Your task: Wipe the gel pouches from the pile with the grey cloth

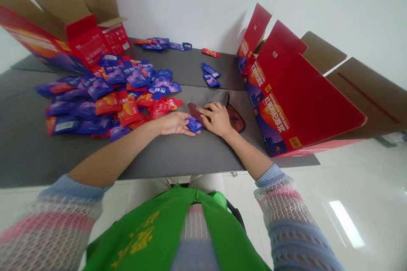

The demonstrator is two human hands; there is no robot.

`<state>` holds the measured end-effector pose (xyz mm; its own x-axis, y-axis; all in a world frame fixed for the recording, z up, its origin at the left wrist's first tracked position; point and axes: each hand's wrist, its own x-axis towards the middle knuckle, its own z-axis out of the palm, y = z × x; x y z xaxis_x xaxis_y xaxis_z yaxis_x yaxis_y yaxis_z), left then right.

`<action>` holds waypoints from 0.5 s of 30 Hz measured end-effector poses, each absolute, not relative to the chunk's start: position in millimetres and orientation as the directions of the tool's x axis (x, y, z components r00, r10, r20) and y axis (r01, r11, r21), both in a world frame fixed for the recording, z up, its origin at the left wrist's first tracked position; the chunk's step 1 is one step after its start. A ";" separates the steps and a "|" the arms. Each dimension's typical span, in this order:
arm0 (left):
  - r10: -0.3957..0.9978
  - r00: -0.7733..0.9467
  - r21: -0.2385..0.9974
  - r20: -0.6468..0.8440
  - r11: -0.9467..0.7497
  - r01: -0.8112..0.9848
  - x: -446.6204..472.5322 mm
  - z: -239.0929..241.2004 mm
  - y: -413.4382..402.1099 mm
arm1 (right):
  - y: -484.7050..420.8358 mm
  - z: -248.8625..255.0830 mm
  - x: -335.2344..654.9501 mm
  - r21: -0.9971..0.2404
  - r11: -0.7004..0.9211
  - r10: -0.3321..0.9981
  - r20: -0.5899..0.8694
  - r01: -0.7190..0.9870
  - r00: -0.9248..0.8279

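My left hand is closed on a small blue sachet, holding it by its left end just above the grey table. Close on the right, my right hand has its fingers bent over a reddish-brown cloth-like piece, whose tip pokes out beside the sachet. A black-edged brown part shows behind that wrist; whether it belongs to the same piece is hidden. Left of my hands lies a heap of blue sachets mixed with red sachets.
An open red carton stands behind the heap at the left. Open red cartons stand along the right side. Loose blue sachets, one red sachet and a small row of sachets lie toward the wall.
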<state>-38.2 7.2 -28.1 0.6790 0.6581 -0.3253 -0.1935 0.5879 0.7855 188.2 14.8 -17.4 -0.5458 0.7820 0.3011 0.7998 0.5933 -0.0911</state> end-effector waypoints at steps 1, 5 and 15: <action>0.636 0.698 0.774 -0.329 0.605 -0.187 -40.1 -28.2 9.4 | 17.7 -18.3 189.0 -0.087 0.548 0.812 0.296 0.832 -0.503; 0.601 0.731 0.760 -0.322 0.625 -0.178 -43.4 -28.9 12.8 | 28.7 -21.5 196.1 -0.062 0.347 0.905 0.286 0.936 -0.316; 0.649 0.681 0.793 -0.339 0.587 -0.164 -40.6 -28.2 5.7 | 23.9 -13.8 219.6 -0.218 0.277 0.866 0.478 0.936 -0.145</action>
<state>-40.6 5.7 -28.2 0.6812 0.6488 -0.3393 -0.1645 0.5871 0.7926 219.6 23.9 -13.8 -0.1449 0.8664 0.4779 0.9359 0.2767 -0.2179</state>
